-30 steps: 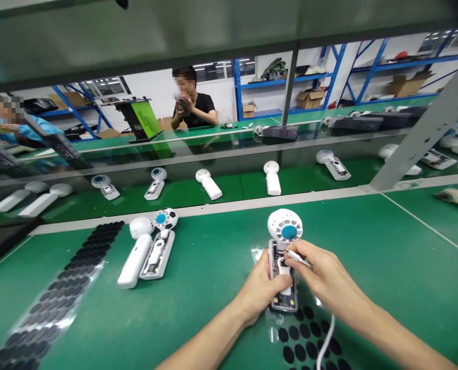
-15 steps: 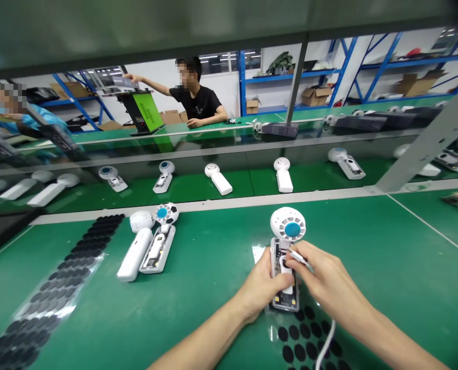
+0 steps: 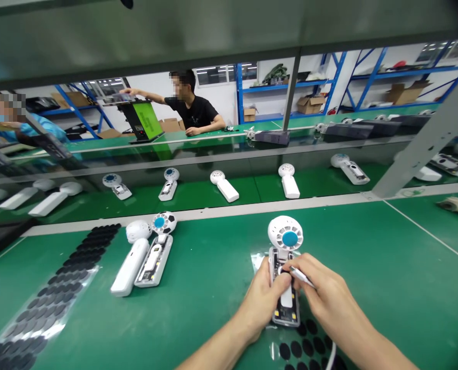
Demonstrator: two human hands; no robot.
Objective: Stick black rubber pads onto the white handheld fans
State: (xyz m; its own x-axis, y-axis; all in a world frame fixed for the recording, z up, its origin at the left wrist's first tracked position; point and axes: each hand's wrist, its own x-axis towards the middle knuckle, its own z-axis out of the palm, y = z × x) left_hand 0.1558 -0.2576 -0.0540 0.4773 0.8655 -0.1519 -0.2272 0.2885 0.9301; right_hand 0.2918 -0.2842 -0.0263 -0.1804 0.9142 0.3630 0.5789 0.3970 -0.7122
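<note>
My left hand (image 3: 260, 298) is closed round the handle of a white handheld fan (image 3: 285, 308), its thumb on the front. The fan's round head, with a blue centre, points away from me, and its clear handle shows a circuit board. In my right hand (image 3: 321, 282) is a white cable plug (image 3: 301, 276), pinched between the fingers, which also touch the middle of the handle. The cable runs down below the hand. A sheet of black round stickers (image 3: 296, 349) lies partly under the fan.
Two fans (image 3: 131, 267) lie left on the green table, beside a long strip of black round stickers (image 3: 65, 282). A belt (image 3: 254, 190) behind carries several fans. A metal post (image 3: 417, 144) stands right. Two people sit beyond.
The view has tilted up slightly, so the scene sits lower in the picture. My left hand still holds the fan; my right fingers have shifted slightly at the middle of its handle.
</note>
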